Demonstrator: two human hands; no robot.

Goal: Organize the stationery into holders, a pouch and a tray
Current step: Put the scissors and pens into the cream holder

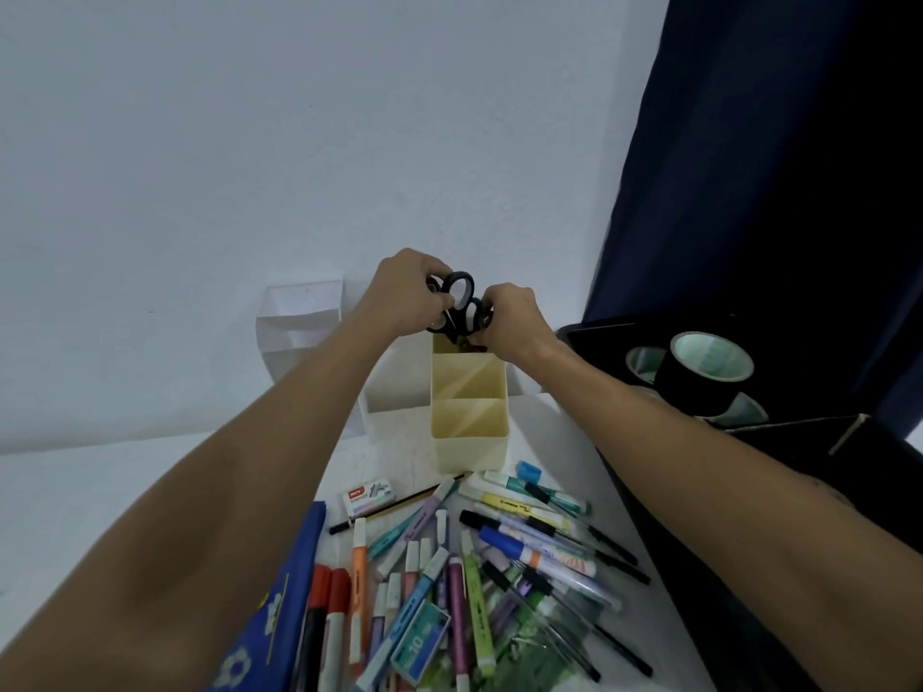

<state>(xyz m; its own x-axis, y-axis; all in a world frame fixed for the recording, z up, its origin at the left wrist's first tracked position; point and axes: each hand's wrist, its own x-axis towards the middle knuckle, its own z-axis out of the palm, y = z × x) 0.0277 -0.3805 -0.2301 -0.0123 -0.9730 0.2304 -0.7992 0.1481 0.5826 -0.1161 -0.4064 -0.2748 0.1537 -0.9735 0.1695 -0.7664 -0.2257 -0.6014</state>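
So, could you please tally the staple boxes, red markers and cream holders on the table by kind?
Staple boxes: 2
Red markers: 2
Cream holders: 1
Total: 5

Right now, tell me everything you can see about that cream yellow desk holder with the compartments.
The cream holder is a tall rectangular box, plastic by its look, standing upright on the white table near the wall. Dividers split it into three compartments in a row; the nearer two look empty. Black-handled scissors stand blades down in the farthest one, gripped by the left hand and right hand. Pens lie just before it.
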